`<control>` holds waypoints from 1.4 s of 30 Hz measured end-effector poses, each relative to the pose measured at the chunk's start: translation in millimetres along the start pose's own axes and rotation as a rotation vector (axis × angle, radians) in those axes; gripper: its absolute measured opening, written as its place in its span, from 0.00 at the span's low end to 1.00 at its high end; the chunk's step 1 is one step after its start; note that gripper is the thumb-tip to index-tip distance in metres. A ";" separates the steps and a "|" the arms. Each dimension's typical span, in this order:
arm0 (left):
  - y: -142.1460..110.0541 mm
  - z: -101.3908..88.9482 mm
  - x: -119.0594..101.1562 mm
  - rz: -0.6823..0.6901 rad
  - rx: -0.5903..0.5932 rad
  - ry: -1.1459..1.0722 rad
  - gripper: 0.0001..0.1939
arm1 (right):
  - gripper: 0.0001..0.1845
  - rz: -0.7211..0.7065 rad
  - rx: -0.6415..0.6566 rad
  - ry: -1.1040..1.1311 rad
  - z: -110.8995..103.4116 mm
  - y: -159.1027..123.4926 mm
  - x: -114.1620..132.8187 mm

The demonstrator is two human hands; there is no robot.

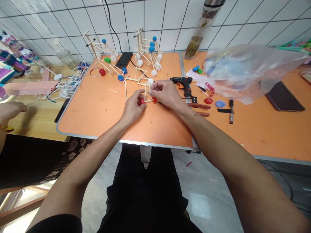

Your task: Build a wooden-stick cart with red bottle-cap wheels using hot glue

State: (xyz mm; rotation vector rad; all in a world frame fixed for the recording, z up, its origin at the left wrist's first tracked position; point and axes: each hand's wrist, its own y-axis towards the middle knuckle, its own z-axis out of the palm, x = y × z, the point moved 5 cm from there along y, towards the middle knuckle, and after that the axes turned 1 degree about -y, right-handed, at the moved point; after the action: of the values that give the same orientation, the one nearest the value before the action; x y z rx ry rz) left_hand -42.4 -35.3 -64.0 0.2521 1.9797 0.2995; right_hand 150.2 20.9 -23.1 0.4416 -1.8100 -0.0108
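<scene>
Black trousers (145, 197) fill 6 o'clock. Up toward 12 — right hand (166, 94) and left hand (133, 106), both pinched narrow on a little stick frame (148, 101), one per side, probably so it can't wobble. Its red discs (155, 99) sit at the bottom corners — 4 and 8 o'clock.

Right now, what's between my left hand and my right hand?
In the head view, a small wooden-stick frame with red caps on its near side.

Your sticks (145, 92) look like matt wd, red caps (155, 100) smooth plast.; tabletop (102, 113) semi-glossy w/ metal trim (155, 145); bag (228, 74) crinkly clear plast.
</scene>
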 end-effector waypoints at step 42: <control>-1.7 1.6 -0.9 0.000 -0.020 0.012 0.37 | 0.09 0.063 -0.019 -0.092 0.2 -1.6 2.4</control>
State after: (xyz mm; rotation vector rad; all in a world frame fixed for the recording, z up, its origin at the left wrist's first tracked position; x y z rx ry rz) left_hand -40.6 -37.0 -64.4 0.2381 1.9872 0.3210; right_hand 149.9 18.6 -21.3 0.3752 -1.9118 -0.0050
